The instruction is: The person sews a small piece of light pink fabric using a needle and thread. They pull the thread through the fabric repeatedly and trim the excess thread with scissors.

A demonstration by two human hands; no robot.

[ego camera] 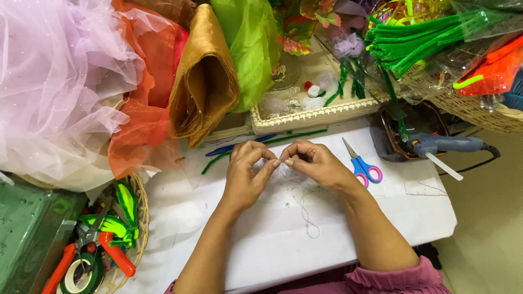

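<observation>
Both hands meet over the middle of the white-covered bench (414,218). Left hand (246,173) has fingers curled, thumb and forefinger pinched together at the tips. Right hand (315,162) mirrors it, fingertips pinched, the two pinches touching or nearly so. A thin grey thread (308,218) hangs below the hands and loops on the bench just in front of the wrists; its upper end runs up toward the pinched fingertips, but exactly which hand has it is too small to tell. Whether a needle is there, cannot tell.

Just behind the hands lie a blue pen (239,146) and a long green pipe cleaner (261,144), both flat on the bench. Scissors with blue and pink handles (360,164) lie right of the right hand, near but not touching. Further right, a blue glue gun (441,146) rests by a dark tray.

Back edge: a lace-trimmed tray (316,117) with white and red pom-poms, a bundle of green pipe cleaners (414,38) in clear wrap, and a wicker basket (479,111). Left side is piled with fabric: lilac tulle (54,76), orange net (147,109), gold satin (204,81), lime green cloth (248,49). Near left corner, a small basket holds orange-handled pliers (111,251), green tape roll (81,275) and neon green feathers.
</observation>
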